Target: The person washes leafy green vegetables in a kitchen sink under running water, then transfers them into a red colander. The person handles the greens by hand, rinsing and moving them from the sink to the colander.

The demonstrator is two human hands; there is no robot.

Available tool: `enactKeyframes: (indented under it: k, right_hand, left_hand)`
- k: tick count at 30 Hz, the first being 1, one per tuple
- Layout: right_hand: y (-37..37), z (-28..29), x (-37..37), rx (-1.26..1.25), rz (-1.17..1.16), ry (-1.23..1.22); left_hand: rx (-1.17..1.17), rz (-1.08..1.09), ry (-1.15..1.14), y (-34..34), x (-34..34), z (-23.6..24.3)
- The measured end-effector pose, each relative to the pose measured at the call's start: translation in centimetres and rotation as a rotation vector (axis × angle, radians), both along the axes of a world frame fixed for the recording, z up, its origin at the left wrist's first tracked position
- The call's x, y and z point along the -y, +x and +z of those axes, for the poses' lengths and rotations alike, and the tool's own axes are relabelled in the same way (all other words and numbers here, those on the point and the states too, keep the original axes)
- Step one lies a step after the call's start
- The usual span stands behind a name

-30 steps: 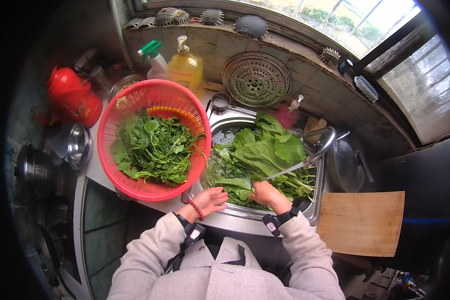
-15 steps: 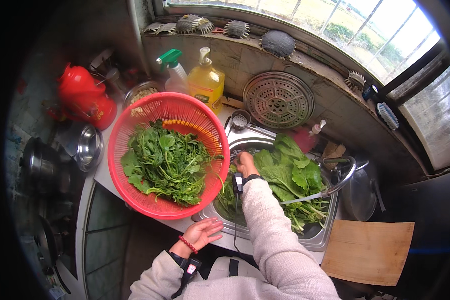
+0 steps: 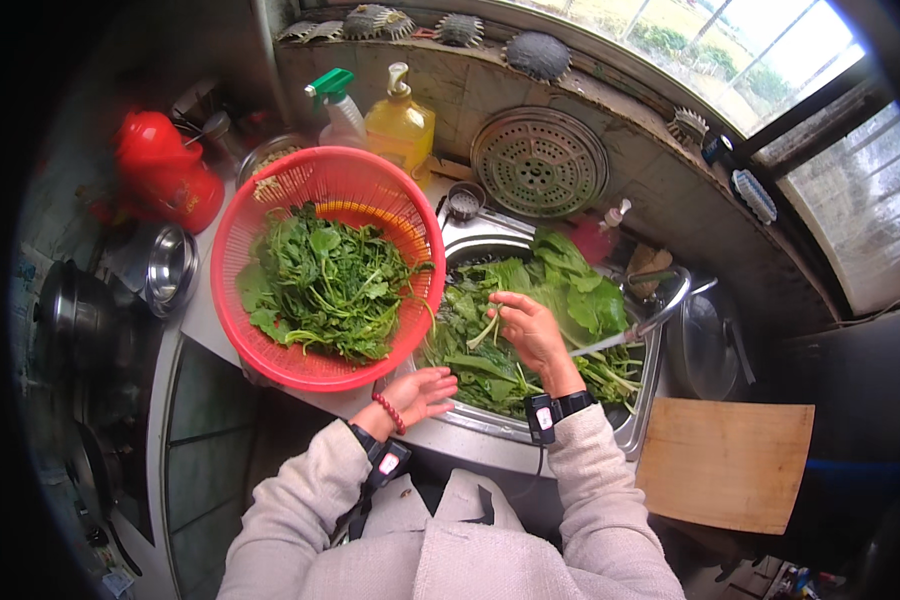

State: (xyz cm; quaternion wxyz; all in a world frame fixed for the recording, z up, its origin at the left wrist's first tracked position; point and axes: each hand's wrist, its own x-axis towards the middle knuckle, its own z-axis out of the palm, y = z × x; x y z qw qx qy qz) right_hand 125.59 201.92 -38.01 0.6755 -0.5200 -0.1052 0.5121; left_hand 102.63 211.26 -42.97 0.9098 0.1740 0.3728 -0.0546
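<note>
Over the sink, my right hand pinches a small sprig of leafy greens with a pale stem end between thumb and fingers. My left hand is open, palm up, at the sink's front left edge and holds nothing. Under both hands, loose greens lie wet in the basin, and larger leafy greens are heaped on its right. Water runs from the curved faucet onto them. At left stands a red plastic colander with a pile of greens in it.
A wooden board lies right of the sink. Behind the colander are a yellow pump bottle and a spray bottle. A round steamer plate leans on the wall. A red kettle-like vessel and metal bowl stand left.
My right hand has come up out of the basin toward me with a sprig in it. The left hand has shifted slightly up and right. The whole view has moved a little.
</note>
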Motion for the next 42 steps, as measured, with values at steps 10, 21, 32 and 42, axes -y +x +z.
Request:
enactKeyframes:
  k: [10,21,32,42]
  right_hand:
    - [-3.1,-1.7,11.6,1.515,0.604,-0.293]
    - [8.4,-1.3,16.3,0.734,-0.196,-0.426]
    - [14.6,-4.1,12.4,1.203,-0.060,-0.659]
    - [9.8,-8.4,10.1,1.428,0.229,-0.813]
  left_hand:
    - [-0.057,-0.138,0.065,3.9,2.3,-1.0]
    - [-0.116,-0.384,0.111,7.1,5.5,-1.7]
    - [-0.219,-0.393,0.139,10.1,7.1,-2.2]
    - [-0.268,-0.348,0.124,11.7,7.6,-3.0]
